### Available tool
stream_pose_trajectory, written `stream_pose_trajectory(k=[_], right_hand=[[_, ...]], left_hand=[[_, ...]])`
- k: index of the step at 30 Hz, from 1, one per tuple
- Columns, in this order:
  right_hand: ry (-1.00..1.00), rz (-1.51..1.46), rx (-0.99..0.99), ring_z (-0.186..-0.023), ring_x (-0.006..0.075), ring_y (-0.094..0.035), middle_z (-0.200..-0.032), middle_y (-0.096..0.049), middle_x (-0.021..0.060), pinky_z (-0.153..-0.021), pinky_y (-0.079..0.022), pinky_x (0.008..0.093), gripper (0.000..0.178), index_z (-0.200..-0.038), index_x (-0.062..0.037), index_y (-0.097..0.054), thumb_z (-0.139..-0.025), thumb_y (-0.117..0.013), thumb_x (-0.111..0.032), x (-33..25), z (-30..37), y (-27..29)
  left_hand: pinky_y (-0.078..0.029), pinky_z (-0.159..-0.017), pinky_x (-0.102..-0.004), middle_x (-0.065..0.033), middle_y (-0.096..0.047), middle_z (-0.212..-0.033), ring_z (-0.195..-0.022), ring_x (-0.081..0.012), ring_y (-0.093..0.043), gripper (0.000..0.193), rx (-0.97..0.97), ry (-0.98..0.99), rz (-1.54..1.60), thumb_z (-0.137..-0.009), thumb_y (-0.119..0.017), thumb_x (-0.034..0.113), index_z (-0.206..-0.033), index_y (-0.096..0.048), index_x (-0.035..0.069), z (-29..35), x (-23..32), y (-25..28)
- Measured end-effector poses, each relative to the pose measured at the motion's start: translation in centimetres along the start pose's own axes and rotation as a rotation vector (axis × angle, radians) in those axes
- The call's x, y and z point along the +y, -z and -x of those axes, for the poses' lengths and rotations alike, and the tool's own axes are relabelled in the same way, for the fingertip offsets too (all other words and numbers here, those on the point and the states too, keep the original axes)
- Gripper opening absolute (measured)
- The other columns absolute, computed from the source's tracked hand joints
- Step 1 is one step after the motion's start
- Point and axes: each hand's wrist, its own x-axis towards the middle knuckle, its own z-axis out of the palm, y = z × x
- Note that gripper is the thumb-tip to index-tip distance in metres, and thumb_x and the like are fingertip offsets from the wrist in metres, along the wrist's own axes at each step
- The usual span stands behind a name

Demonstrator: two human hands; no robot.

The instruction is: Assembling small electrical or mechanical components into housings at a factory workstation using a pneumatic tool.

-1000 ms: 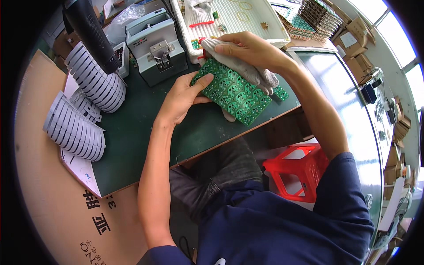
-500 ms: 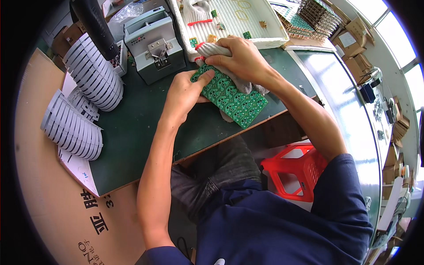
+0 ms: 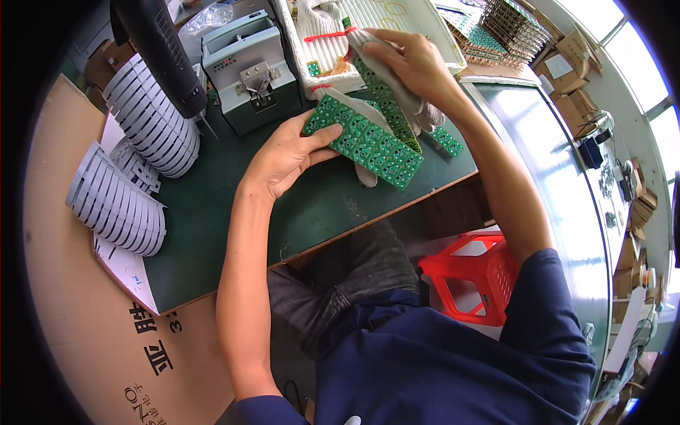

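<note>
Circuit panel (image 3: 374,147) slants rightward and down from the left grip (image 3: 285,154).

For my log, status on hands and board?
Left hand gripping board. Right hand holding glove beside tilted green piece. Another glove partly under board.

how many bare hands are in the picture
2: the bare left hand, gripping a flat green circuit board at its left end, and the bare right hand, higher up, holding a greyish-white knitted glove with red trim. Some fingers are hidden; no other hands show.
</note>
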Motion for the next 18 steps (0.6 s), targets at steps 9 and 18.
stream_pose_trajectory(k=[9, 18], right_hand=[[0.012, 0.034, 0.080, -0.071, 0.0151, -0.069, -0.085, -0.074, 0.0123, -0.064, -0.056, 0.0336, 0.044, -0.123, -0.0074, -0.073, -0.095, -0.072, -0.041, 2.1, -1.8, 0.3], [0.186, -0.219, -0.363, -0.085, 0.0106, -0.063, -0.093, -0.072, 0.0101, -0.077, -0.053, 0.0312, 0.044, -0.126, 0.0006, -0.067, -0.102, -0.066, -0.036, -2.3, 1.2, -1.6]], left_hand=[[-0.060, -0.096, -0.0382, -0.0118, -0.071, -0.115, -0.106, -0.0204, -0.071, 0.039, 0.000, -0.007, -0.029, -0.102, -0.066, 0.025, -0.126, -0.062, -0.005, -0.5, -0.4, 0.1], [-0.061, -0.095, -0.0366, -0.0107, -0.072, -0.112, -0.104, -0.0184, -0.071, 0.036, 0.069, -0.053, -0.156, -0.104, -0.063, 0.024, -0.122, -0.063, -0.007, -0.4, -0.2, -0.7]])
